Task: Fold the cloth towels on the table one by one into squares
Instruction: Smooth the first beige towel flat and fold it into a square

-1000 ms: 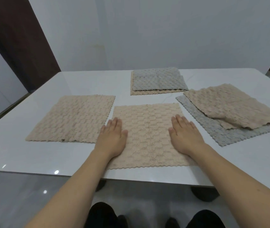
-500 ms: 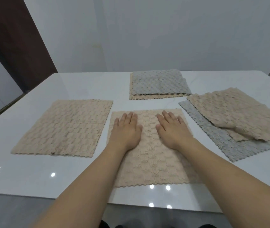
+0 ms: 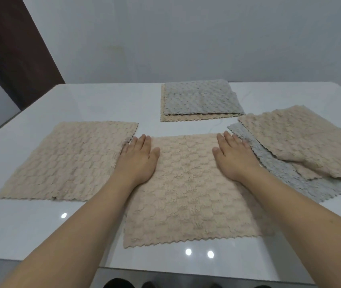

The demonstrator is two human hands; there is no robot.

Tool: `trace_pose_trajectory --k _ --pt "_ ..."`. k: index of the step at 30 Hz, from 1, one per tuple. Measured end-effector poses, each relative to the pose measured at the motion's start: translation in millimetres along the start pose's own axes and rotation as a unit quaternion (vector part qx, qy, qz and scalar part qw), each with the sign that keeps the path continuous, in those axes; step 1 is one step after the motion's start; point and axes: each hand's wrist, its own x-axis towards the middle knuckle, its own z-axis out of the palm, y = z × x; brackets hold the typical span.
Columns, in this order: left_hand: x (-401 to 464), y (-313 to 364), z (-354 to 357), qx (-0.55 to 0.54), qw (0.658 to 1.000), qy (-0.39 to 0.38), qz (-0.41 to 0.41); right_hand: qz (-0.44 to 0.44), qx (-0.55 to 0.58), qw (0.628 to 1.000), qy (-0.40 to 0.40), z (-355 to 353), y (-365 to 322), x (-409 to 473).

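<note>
A beige textured towel [image 3: 188, 194] lies flat on the white table [image 3: 30, 225] right in front of me. My left hand [image 3: 138, 161] presses flat on its far left part, fingers straight. Flat on the far right part lies my right hand [image 3: 234, 156], fingers straight too. A second beige towel [image 3: 68, 161] is spread flat to the left, its edge touching the centre towel. On the right, a rumpled beige towel [image 3: 302, 140] lies over a grey one [image 3: 290, 179].
At the back centre sits a folded stack, a grey towel [image 3: 200, 96] on top of a beige one [image 3: 194, 117]. A white wall stands behind the table, with a dark door panel [image 3: 14, 48] at the left. The table's near edge runs just below the centre towel.
Both hands slid from the near part of the centre towel to its middle, then spread apart toward the far corners. The camera moved closer over the table.
</note>
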Motion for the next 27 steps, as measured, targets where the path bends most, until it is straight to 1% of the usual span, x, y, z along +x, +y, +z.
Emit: trace_pose_trajectory --k 5,9,12,13,15,17,19,21,24,27 --pt "15.5 -0.3 -3.9 -0.045 0.998 0.042 -0.008 -0.015 0.007 1.0 0.003 -12.4 -5.7 14.7" --pt "38.0 2.4 -14.8 -0.029 0.997 0.065 -0.029 -0.031 0.016 0.999 -0.022 -33.6 -9.7 38.4" --pt "52.1 13.0 -22.3 -0.048 0.998 0.032 -0.026 -0.042 -0.047 0.998 -0.009 -43.3 -17.6 55.0" --pt "56.4 16.5 -25.1 -0.055 0.998 0.024 -0.024 -0.045 -0.053 0.998 -0.007 -46.7 -19.3 60.3" --pt "64.3 20.9 -31.8 -0.075 0.997 0.014 -0.02 -0.05 -0.043 0.998 -0.004 -53.6 -19.3 70.4" --pt "70.7 21.7 -38.4 -0.1 0.995 0.001 -0.006 -0.057 -0.038 0.997 0.021 -61.2 -15.0 77.6" --pt "73.6 21.7 -46.1 -0.119 0.993 -0.001 0.012 -0.056 -0.01 0.997 0.048 -69.6 -10.4 78.4" --pt "74.3 21.7 -54.9 -0.123 0.991 0.032 0.03 -0.061 0.016 0.995 0.076 -77.8 -6.3 74.2" --pt "70.8 19.6 -66.9 -0.1 0.986 0.113 0.071 -0.087 0.013 0.988 0.127 -89.3 1.2 60.4" --pt "53.6 19.5 -76.1 -0.069 0.971 0.201 0.111 -0.114 0.015 0.98 0.163 -99.5 8.8 39.0"
